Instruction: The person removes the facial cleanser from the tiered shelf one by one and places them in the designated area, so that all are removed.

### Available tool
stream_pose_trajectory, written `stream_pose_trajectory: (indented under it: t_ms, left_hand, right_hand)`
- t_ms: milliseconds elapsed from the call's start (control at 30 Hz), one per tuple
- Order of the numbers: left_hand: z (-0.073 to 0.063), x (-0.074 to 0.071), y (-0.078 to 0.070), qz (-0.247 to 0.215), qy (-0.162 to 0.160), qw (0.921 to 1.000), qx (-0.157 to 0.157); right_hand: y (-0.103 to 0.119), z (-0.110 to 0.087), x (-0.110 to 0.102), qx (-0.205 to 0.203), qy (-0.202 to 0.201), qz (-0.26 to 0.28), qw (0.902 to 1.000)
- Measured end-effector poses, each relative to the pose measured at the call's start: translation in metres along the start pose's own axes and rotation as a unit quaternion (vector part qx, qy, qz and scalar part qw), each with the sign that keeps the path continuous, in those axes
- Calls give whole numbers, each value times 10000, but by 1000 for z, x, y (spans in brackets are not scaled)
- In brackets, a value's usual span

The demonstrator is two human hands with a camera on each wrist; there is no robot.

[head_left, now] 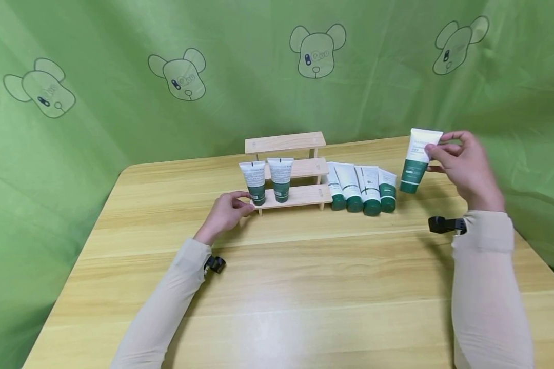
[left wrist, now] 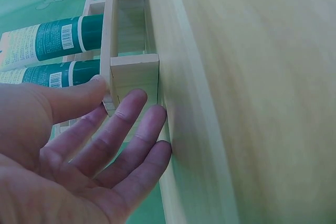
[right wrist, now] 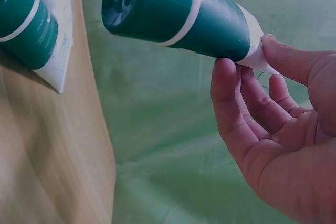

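I see white above and deep green below on the raised tube [head_left: 417,161], a white ring [right wrist: 193,10] beside its green cap [right wrist: 139,3], and matching colours on the two upright tubes [head_left: 280,180]. The stand [head_left: 307,194] shows pale wood tones, the table [head_left: 258,287] yellow with streaked grain. From here I make out cream sleeves [head_left: 489,287], black wrist cameras [head_left: 218,265] and a green curtain [head_left: 249,113] printed with dark-outlined animal faces [head_left: 316,56].

A creased green cloth [head_left: 240,120] hangs behind the far edge of a pale wooden table [head_left: 323,277] and past its left and right edges; outlined animal heads [head_left: 316,64] with round ears form a row above the far edge; the wood grain runs along that edge; the far left corner is rounded; a white glare [head_left: 268,328] lies toward the near side.
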State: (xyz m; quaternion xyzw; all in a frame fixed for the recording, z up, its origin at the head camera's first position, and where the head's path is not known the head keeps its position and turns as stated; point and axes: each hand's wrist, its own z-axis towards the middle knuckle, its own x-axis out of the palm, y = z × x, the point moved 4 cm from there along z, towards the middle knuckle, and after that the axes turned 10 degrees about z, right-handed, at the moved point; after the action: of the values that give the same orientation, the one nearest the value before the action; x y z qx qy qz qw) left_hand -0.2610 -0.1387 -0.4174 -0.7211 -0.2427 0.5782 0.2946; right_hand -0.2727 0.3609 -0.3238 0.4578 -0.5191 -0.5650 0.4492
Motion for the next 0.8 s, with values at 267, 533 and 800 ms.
stream_pose_trajectory:
  t_ms: [267, 533, 800]
  left_hand:
    - [-2, 0, -1, 22, -10, 10000, 23]
    - [-1, 0, -1, 27, -5, 10000, 7]
    - [-2, 0, -1, 19, 2, 10000, 21]
  right_hand:
    - [-17, 7, -3, 222, 83, -213, 9995]
    - [-35, 14, -6, 307, 228, -684, 9969]
    - [-57, 17, -13, 514, 302, -987, 9933]
